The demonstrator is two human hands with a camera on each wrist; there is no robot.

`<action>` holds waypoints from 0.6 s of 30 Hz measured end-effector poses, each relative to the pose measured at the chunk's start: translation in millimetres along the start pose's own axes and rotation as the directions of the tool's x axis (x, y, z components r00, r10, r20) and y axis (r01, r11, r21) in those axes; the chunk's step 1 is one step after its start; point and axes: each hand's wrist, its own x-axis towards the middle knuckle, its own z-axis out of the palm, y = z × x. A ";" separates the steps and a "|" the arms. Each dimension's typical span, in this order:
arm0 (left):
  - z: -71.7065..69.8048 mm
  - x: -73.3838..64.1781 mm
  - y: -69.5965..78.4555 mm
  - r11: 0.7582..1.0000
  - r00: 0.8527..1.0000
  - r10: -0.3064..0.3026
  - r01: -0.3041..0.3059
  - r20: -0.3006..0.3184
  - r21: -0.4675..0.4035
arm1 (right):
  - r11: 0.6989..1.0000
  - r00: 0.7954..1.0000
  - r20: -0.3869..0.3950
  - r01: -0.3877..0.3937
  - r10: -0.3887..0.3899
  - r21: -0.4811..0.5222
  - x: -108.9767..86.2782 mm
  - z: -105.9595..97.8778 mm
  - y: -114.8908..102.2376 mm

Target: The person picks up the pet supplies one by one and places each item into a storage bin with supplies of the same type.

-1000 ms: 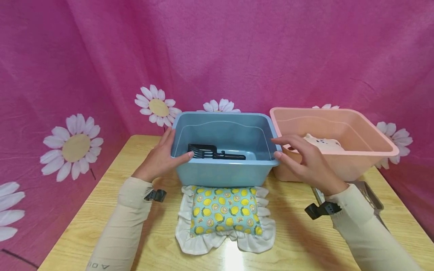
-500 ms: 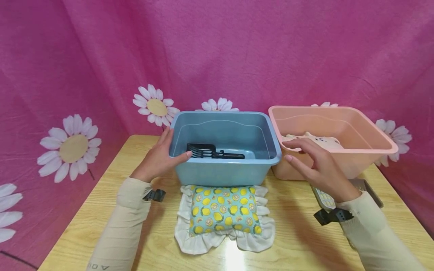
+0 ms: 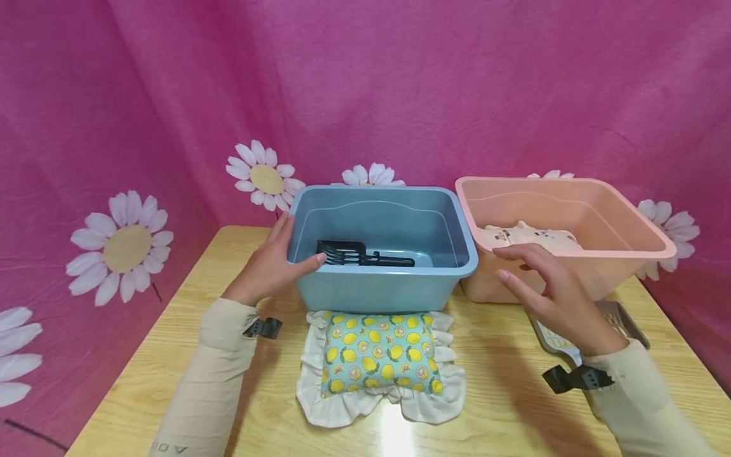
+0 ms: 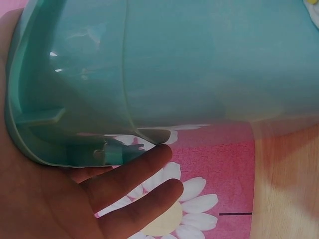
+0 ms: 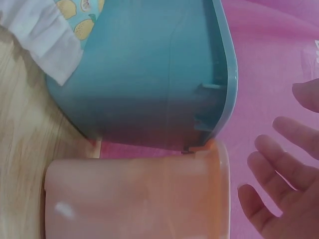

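My left hand (image 3: 268, 270) rests at the left corner of the blue plastic tub (image 3: 388, 289), thumb over the front rim. In the left wrist view, straight fingers (image 4: 144, 199) extend along the tub's outside. Inside the tub lies a black slotted tool with a handle (image 3: 394, 261); its tined end is by my thumb. My right hand (image 3: 565, 304) hovers in front of the pink tub (image 3: 622, 266), holding nothing, with fingers spread and loosely bent. A cream printed cloth item (image 3: 548, 240) is in the pink tub, its lower part hidden. The right wrist view shows both tubs side by side.
A lemon-print pillow with white ruffles (image 3: 377, 355) lies before the blue tub. Under my right hand and forearm are a pale slotted scoop (image 3: 551, 343) and a grey-brown slotted one (image 3: 625, 320), partly hidden. A pink flowered curtain (image 3: 365, 95) hangs behind the table (image 3: 485, 419).
My right hand has left the blue tub's right rim and moved rightward and toward me, to the front of the pink tub. My left hand stays at the blue tub's corner.
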 end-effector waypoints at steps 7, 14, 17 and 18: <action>0.2 -0.6 1.7 1.000 1.000 -0.008 0.008 0.008 0.001 | 1.000 0.999 -0.031 -0.015 0.015 -0.025 -10.7 -2.6 5.9; -1.1 -0.5 2.3 1.000 1.000 -0.014 0.014 0.006 0.007 | 0.999 0.999 -0.044 -0.017 0.015 -0.032 -17.1 -2.7 10.7; -0.8 0.1 2.4 1.000 1.000 -0.013 0.013 0.005 0.007 | 0.999 0.998 -0.048 -0.039 0.037 -0.038 -20.2 -3.1 11.8; -0.7 0.2 3.0 1.000 1.000 -0.014 0.014 0.004 0.005 | 0.998 0.998 -0.051 -0.048 0.046 -0.040 -21.3 -3.5 12.1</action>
